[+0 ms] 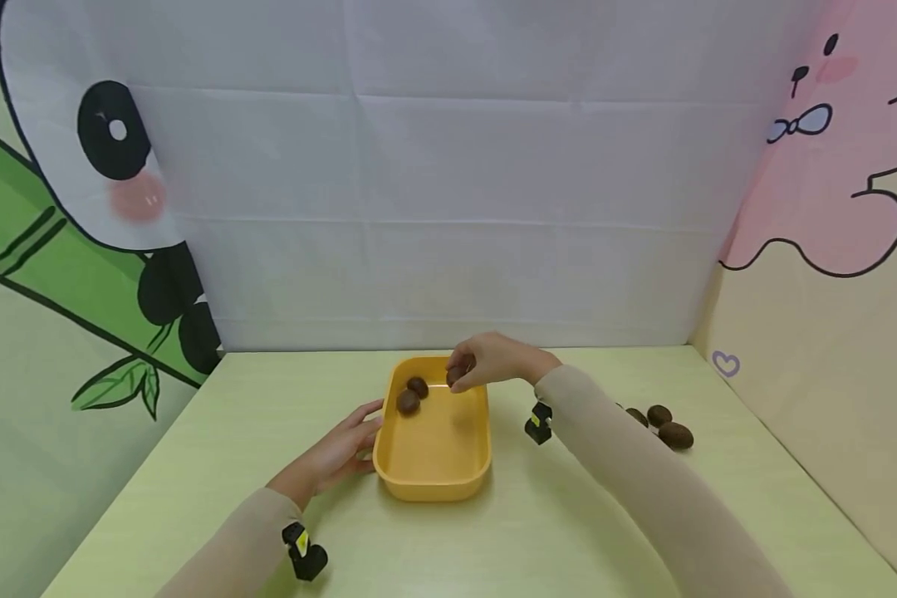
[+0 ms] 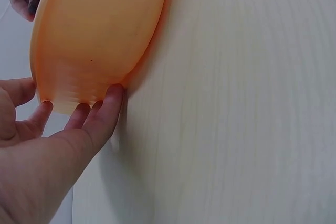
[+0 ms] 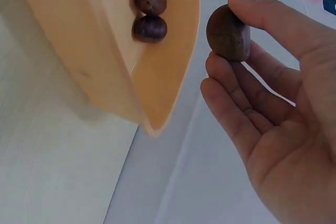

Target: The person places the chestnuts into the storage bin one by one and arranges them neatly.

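Note:
A yellow-orange rectangular tray (image 1: 429, 453) stands on the table with two chestnuts (image 1: 408, 402) inside, side by side near its far left. My right hand (image 1: 497, 359) pinches a third chestnut (image 3: 229, 34) between thumb and fingers, over the tray's far right corner. In the right wrist view that chestnut sits just beyond the tray rim, the lower fingers loosely bent beneath it. My left hand (image 1: 340, 448) rests its spread fingertips (image 2: 114, 93) on the outside of the tray's left wall.
Several more chestnuts (image 1: 675, 435) lie on the table at the right, partly hidden behind my right sleeve (image 1: 628, 465). A white cloth wall (image 1: 463, 208) stands along the table's back edge, with painted side panels left and right. The pale table (image 1: 553, 540) extends around the tray.

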`<state>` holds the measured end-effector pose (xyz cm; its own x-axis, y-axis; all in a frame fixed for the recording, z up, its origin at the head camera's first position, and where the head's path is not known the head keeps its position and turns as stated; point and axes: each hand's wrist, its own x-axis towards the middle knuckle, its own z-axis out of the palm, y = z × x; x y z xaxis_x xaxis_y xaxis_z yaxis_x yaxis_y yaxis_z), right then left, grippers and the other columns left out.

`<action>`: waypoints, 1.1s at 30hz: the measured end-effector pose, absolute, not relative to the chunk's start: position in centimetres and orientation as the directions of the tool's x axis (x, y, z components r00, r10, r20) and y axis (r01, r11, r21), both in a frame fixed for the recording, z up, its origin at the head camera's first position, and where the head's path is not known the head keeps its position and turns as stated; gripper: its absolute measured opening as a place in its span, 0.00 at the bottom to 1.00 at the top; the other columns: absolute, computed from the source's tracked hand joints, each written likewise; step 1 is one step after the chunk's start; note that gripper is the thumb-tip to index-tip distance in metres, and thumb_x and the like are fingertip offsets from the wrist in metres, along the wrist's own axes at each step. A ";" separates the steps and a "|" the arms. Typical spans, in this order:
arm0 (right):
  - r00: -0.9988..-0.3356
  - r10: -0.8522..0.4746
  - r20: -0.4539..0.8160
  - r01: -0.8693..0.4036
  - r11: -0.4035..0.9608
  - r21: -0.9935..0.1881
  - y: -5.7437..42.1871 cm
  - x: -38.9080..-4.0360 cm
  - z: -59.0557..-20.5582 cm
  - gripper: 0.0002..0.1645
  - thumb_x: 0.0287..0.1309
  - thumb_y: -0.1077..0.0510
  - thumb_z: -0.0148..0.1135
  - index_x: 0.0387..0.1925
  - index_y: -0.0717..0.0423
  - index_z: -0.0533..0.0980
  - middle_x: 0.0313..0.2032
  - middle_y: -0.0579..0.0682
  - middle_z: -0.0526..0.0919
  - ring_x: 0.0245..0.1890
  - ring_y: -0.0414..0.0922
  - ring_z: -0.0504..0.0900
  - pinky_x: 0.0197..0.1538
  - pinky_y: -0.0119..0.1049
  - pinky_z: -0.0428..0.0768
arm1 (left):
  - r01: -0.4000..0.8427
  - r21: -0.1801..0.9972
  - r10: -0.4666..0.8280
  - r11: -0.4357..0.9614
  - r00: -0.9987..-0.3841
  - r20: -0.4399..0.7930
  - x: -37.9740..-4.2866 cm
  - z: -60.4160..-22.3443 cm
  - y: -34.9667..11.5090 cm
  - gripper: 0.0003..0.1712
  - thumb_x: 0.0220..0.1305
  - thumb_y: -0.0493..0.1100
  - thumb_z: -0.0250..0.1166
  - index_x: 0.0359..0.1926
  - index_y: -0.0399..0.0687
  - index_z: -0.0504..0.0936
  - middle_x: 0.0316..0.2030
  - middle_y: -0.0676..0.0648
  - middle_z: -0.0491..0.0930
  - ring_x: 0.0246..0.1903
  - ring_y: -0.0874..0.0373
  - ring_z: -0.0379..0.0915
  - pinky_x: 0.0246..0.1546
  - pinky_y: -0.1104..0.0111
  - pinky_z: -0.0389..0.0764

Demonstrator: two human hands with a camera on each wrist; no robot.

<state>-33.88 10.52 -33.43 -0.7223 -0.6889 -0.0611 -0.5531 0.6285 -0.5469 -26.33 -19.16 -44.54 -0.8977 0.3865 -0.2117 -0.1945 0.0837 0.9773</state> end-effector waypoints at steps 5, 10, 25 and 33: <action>-0.707 -0.703 -0.072 -0.568 0.626 -0.533 8.0 -34.1 -34.3 0.20 0.58 0.51 0.74 0.51 0.51 0.82 0.39 0.39 0.85 0.41 0.36 0.81 0.47 0.32 0.79 | -0.197 0.978 0.394 0.074 -0.895 -0.210 -26.4 -44.6 -19.0 0.33 0.81 0.51 0.46 0.79 0.52 0.47 0.67 0.32 0.66 0.60 0.45 0.71 0.52 0.54 0.78; -0.712 -0.698 -0.074 -0.553 0.623 -0.554 5.9 -34.2 -35.8 0.23 0.57 0.53 0.75 0.53 0.54 0.82 0.42 0.42 0.85 0.44 0.37 0.81 0.50 0.33 0.78 | -0.196 0.979 0.405 0.061 -0.891 -0.203 -26.3 -44.5 -19.0 0.33 0.82 0.51 0.45 0.79 0.50 0.46 0.69 0.31 0.62 0.63 0.43 0.68 0.54 0.53 0.77; -0.750 -0.639 -0.174 -0.387 0.636 -0.667 2.4 -34.1 -39.2 0.22 0.51 0.57 0.78 0.48 0.55 0.82 0.39 0.41 0.86 0.41 0.36 0.81 0.51 0.31 0.77 | -0.198 0.978 0.390 0.068 -0.897 -0.209 -26.4 -44.7 -19.1 0.32 0.82 0.50 0.45 0.79 0.51 0.47 0.72 0.33 0.58 0.67 0.40 0.62 0.55 0.53 0.77; -0.764 -0.618 -0.186 -0.391 0.673 -0.628 1.7 -33.7 -39.7 0.19 0.50 0.56 0.79 0.44 0.55 0.82 0.34 0.39 0.84 0.37 0.36 0.80 0.48 0.31 0.77 | -0.195 0.977 0.388 0.089 -0.896 -0.214 -26.3 -44.6 -19.0 0.33 0.81 0.52 0.46 0.79 0.52 0.47 0.72 0.33 0.59 0.67 0.39 0.62 0.55 0.52 0.77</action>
